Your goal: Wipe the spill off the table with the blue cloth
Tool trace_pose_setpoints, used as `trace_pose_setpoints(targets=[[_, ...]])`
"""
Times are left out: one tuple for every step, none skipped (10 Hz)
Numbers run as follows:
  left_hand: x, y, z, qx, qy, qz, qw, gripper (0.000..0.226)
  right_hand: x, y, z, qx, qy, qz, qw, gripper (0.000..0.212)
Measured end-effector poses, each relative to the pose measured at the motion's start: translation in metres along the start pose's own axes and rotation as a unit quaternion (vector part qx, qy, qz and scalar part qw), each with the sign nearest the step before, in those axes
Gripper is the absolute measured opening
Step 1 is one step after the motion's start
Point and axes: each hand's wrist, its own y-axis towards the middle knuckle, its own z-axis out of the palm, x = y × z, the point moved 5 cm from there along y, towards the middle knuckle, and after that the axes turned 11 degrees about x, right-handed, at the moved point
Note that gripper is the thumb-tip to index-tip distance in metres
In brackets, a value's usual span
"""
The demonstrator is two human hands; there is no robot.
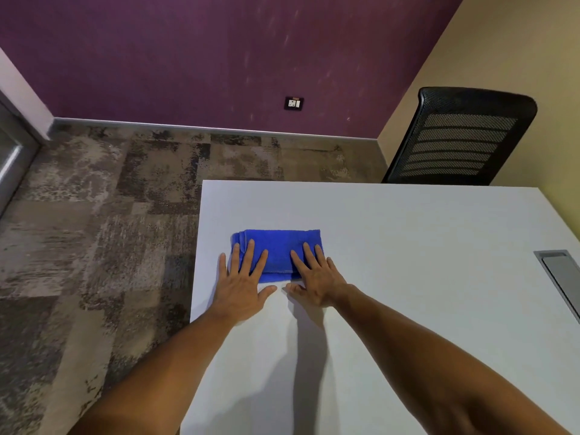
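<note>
A folded blue cloth (277,246) lies flat on the white table (408,246), near its left edge. My left hand (243,282) rests palm down with its fingers spread over the cloth's left part. My right hand (315,279) lies flat the same way on the cloth's right part. Both thumbs rest on the bare table just in front of the cloth, almost touching. Neither hand grips the cloth; the fingers press on top of it. I can make out no spill on the table surface.
A black mesh office chair (461,136) stands behind the table's far right edge. A grey cable hatch (561,277) is set into the table at the right. Patterned carpet (94,230) lies to the left, and a purple wall with a socket (294,103) is behind.
</note>
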Motion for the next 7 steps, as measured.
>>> trace_pose_setpoints(targets=[[-0.006, -0.004, -0.004, 0.014, 0.006, -0.011, 1.000, 0.090, -0.001, -0.010, -0.013, 0.003, -0.031, 0.001, 1.000, 0.082], [-0.009, -0.008, -0.013, 0.012, -0.006, -0.015, 1.000, 0.093, -0.002, -0.020, -0.017, -0.018, -0.039, 0.010, 0.999, 0.080], [-0.008, -0.021, -0.029, 0.007, -0.008, -0.033, 0.999, 0.094, -0.003, -0.041, -0.021, -0.038, -0.026, 0.010, 0.999, 0.078], [-0.011, -0.028, -0.037, 0.011, -0.006, -0.036, 0.999, 0.094, -0.005, -0.056, -0.020, -0.035, -0.019, 0.013, 0.999, 0.078], [-0.020, -0.044, -0.052, 0.011, -0.006, -0.029, 0.999, 0.094, -0.008, -0.079, -0.020, -0.036, -0.015, 0.033, 0.999, 0.079], [-0.024, -0.056, -0.063, 0.011, -0.001, -0.035, 0.999, 0.093, -0.007, -0.092, -0.023, -0.058, -0.012, 0.051, 0.997, 0.078], [-0.034, -0.077, -0.083, -0.016, -0.008, -0.030, 0.999, 0.095, -0.006, -0.114, -0.031, -0.088, -0.020, 0.048, 0.995, 0.078]])
